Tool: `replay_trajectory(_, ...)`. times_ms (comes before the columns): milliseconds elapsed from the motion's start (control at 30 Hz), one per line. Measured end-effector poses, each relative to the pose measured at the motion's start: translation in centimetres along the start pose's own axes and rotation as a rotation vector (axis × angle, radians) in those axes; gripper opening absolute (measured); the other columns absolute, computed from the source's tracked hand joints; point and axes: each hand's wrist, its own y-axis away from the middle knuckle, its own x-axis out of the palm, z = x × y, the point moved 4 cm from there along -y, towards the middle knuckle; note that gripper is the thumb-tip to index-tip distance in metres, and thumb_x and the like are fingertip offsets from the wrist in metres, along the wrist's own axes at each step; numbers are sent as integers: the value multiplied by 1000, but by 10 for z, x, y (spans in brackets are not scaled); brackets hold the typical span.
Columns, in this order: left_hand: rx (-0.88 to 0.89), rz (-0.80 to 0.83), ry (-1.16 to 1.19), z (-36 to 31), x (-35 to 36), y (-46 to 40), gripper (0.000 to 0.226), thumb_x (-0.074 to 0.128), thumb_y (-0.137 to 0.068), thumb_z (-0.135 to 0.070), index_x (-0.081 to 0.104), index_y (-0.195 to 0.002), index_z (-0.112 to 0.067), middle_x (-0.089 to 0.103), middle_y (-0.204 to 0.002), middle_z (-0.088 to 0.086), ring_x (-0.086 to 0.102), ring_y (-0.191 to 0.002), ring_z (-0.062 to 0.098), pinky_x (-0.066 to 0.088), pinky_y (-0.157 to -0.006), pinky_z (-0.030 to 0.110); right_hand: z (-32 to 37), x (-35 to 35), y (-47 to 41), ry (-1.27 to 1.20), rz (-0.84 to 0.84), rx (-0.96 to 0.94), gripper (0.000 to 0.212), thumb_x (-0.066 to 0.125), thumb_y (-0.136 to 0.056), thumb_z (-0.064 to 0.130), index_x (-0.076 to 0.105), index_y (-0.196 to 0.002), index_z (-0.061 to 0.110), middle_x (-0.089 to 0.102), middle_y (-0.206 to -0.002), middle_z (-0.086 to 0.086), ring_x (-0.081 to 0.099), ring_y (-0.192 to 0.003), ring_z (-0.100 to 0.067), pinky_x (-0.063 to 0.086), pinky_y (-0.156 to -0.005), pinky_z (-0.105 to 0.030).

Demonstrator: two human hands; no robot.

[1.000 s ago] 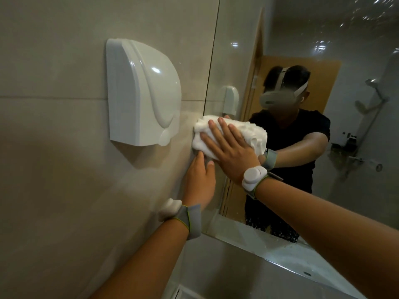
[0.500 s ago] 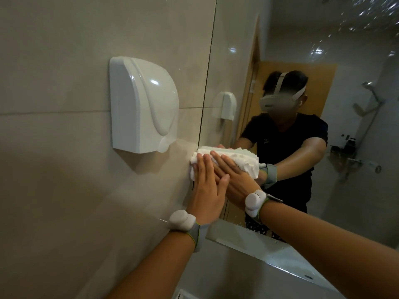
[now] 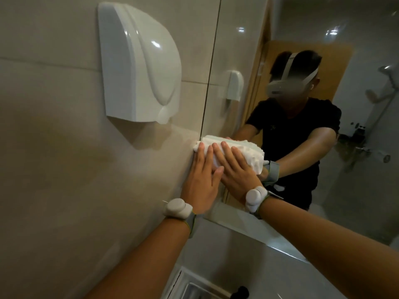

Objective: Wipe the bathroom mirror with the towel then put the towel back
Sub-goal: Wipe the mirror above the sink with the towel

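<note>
A folded white towel (image 3: 250,155) is pressed flat against the mirror (image 3: 356,190) at its lower left corner, right beside the mirror's left edge. My right hand (image 3: 234,169) lies spread on the towel, palm down, fingers pointing up and left. My left hand (image 3: 203,175) is flat beside it, its fingertips on the towel's left end and its palm over the wall tile by the mirror's edge. Both wrists wear grey bands with white pods. The mirror reflects a person in a black shirt with both arms out.
A white hand dryer (image 3: 138,63) is mounted on the beige tiled wall (image 3: 54,169) just left of and above the towel. Below the mirror runs a grey ledge (image 3: 269,238), and a metal sink edge (image 3: 194,288) shows at the bottom.
Both hands and the towel have slid down the mirror along its left edge. My left hand came up from below to rest on the towel's left end.
</note>
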Motion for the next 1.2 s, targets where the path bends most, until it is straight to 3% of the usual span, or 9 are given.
replay_trajectory(233, -52, 23, -6, 18, 20, 28, 72, 30, -104, -51, 8, -166, -20, -7, -176, -2, -2, -162, 18, 38, -123, 47, 31, 7, 24, 17, 49, -20, 61, 41, -112, 27, 20, -166, 6, 26, -171, -20, 28, -157, -43, 37, -124, -51)
replay_trajectory(467, -145, 58, 80, 40, 48, 63, 70, 37, -107, -41, 8, -166, -16, -6, -176, 0, -3, -162, 18, 26, -129, 41, 56, 13, 50, 93, 162, -168, 70, 53, -108, 35, 22, -166, 10, 29, -170, -18, 31, -155, -42, 38, -124, -47)
replay_trajectory(600, -212, 100, 43, 59, 64, 84, 69, 36, -108, -41, 8, -166, -17, -4, -176, 0, -4, -155, 5, 21, -119, 21, 73, 16, 65, 122, 229, -285, 70, 52, -108, 37, 21, -166, 13, 29, -171, -17, 31, -156, -40, 39, -123, -43)
replay_trajectory(667, -268, 169, 53, 67, 71, 93, 69, 35, -108, -43, 5, -166, -21, -5, -176, -1, 4, -158, 8, 22, -111, 17, 77, 19, 70, 142, 258, -356, 70, 52, -108, 38, 21, -166, 15, 28, -171, -16, 30, -156, -39, 37, -124, -42)
replay_trajectory(867, -483, 393, 119, 76, 85, 114, 66, 32, -110, -43, 3, -166, -22, -3, -176, 2, 14, -161, 24, 20, -125, 33, 90, 22, 90, 88, 343, -540, 66, 53, -108, 40, 25, -166, 24, 26, -173, -10, 25, -158, -34, 27, -129, -43)
replay_trajectory(967, -431, 469, 25, 67, 74, 117, 60, 35, -111, -32, 19, -164, -8, 20, -172, 12, 28, -156, 31, 27, -124, 38, 89, 19, 95, 72, 334, -598, 54, 56, -106, 40, 43, -158, 33, 32, -170, -8, 30, -157, -31, 25, -129, -42)
replay_trajectory(1067, -299, 299, -88, 44, 42, 99, 49, 44, -108, -20, 41, -155, -8, 45, -157, 15, 50, -140, 31, 40, -110, 35, 85, 20, 99, 25, 386, -691, 37, 58, -104, 43, 61, -141, 36, 38, -167, -11, 32, -156, -33, 25, -130, -44)
replay_trajectory(1133, -163, 141, -93, 13, 15, 77, 53, 49, -106, -17, 40, -158, -19, 40, -160, 11, 52, -139, 27, 45, -107, 33, 81, 9, 96, -74, 409, -653, 32, 76, -85, 59, 79, -113, 42, 67, -144, 3, 55, -143, -24, 44, -120, -40)
replay_trajectory(1200, -21, 9, -88, -20, -4, 50, 60, 54, -102, -14, 39, -159, -28, 34, -165, 13, 46, -145, 29, 48, -111, 38, 82, 7, 103, -60, 425, -592, 32, 81, -84, 52, 82, -111, 36, 69, -141, 6, 52, -146, -25, 32, -126, -47)
